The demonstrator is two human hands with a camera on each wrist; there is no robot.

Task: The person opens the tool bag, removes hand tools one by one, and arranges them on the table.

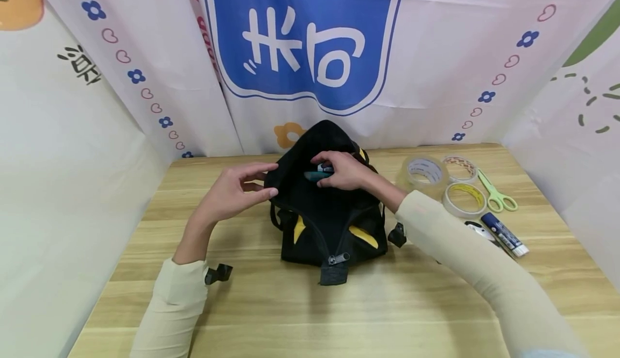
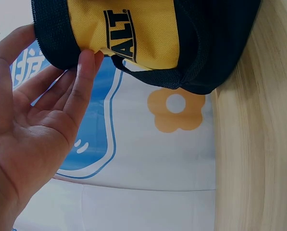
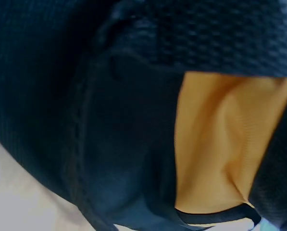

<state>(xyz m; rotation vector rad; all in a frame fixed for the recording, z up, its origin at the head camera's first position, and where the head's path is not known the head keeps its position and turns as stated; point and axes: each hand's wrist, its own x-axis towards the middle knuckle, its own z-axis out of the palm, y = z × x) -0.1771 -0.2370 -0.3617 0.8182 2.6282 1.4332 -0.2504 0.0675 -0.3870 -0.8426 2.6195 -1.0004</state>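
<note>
A black and yellow tool bag sits unzipped at the middle of the table, its mouth spread wide. My left hand pinches the bag's left rim between thumb and fingers; in the left wrist view, fingertips touch the rim beside a yellow panel with black lettering. Inside the mouth, my right hand holds a small teal item with a white and dark part by the fingers. Its kind cannot be made out. Only the bag's dark fabric and yellow panel fill the right wrist view.
Right of the bag lie a wide clear tape roll, two narrower tape rolls, green scissors, a blue glue stick and a white-and-black item, partly behind the right sleeve. A printed cloth hangs behind the table.
</note>
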